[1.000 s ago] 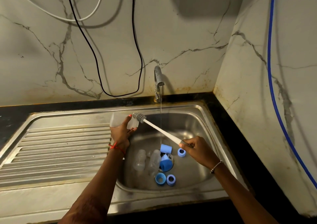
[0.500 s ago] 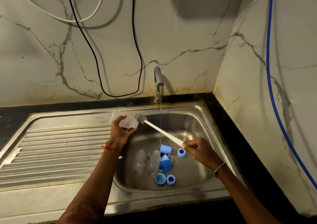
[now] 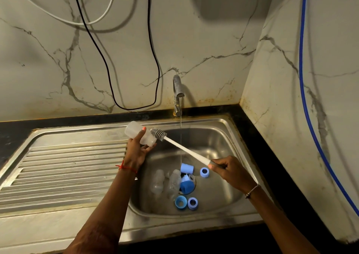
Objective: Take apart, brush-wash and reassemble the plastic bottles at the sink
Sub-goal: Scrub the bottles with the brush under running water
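Plastic bottle [image 3: 136, 132], clear, held just left of frame centre, above the seam between drainboard [image 3: 68, 166] and basin [image 3: 217, 143]. Gripped round the body by the left hand [image 3: 136, 153], thumb over the top, fingers under. Lying near horizontal: long axis from upper left to lower right, base toward the upper left, open mouth toward the right and slightly down, facing the brush. Probably tilted so to line the mouth up with the tool and let water run out into the basin. Bottle brush [image 3: 184, 148] held at the grey end of its white handle by the right hand [image 3: 232, 173], fingers closed round it; bristle head [image 3: 158, 134] right at the mouth, touching or just outside, hard to tell. Far-end grip likely for reach down to the base. Tap [image 3: 177, 90] running, thin stream [image 3: 180, 121] falling just right of the bristles. Lower centre, in the basin: two more clear bottles [image 3: 158, 181], blue caps [image 3: 187, 169] and blue rings [image 3: 204, 172], all apart.
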